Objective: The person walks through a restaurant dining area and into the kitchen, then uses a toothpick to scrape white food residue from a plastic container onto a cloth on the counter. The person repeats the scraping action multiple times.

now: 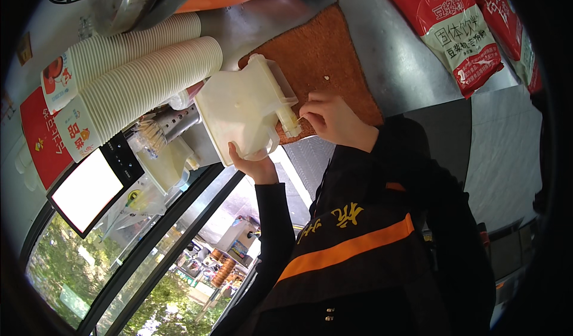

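Note:
A translucent white plastic dispenser container [237,98] lies tilted in front of me, over the near-left edge of a brown cloth [322,49]. My left hand [256,166] holds it from below near its looped handle, the thumb on its wall and the other fingers hidden behind it. At the container's pale spout [288,122], my right hand [333,121] pinches a small thin pale stick between thumb and forefinger. The stick's tip is at or beside the spout; whether it touches is too small to tell. Yellowish residue shows inside the spout.
Stacked paper cups [147,85] lie on their sides at the left, near a bundle of thin sticks [151,137], a second translucent container [165,166] and a lit screen [87,190]. Red-and-white powder bags [461,36] lie at the upper right on the metal counter [403,76]. Windows border the lower left.

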### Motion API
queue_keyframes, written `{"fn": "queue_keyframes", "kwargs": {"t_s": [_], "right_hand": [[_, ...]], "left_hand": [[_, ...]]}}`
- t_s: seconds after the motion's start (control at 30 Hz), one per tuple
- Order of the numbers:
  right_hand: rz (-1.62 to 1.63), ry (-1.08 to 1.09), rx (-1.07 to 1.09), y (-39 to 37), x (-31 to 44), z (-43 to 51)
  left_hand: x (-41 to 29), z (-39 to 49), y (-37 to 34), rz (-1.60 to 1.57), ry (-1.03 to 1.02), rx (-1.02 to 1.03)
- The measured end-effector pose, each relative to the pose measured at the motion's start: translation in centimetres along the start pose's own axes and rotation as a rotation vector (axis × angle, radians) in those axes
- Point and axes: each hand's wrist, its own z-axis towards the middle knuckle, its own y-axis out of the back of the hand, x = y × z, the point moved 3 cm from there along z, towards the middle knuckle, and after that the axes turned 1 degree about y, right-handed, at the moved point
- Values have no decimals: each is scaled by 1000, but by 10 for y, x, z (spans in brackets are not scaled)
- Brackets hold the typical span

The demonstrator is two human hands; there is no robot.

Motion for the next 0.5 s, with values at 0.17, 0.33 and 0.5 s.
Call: {"fn": "queue_keyframes", "kwargs": {"t_s": [0.17,0.33,0.5], "right_hand": [[-137,134,32,-8,-1,7],[-133,105,-24,-1,-1,8],[-72,75,-35,-5,-1,0]], "left_hand": [[0,-1,-1,19,-15,-6],[-2,-1,-2,36,0,2],[-4,-2,-4,63,-22,37]]}}
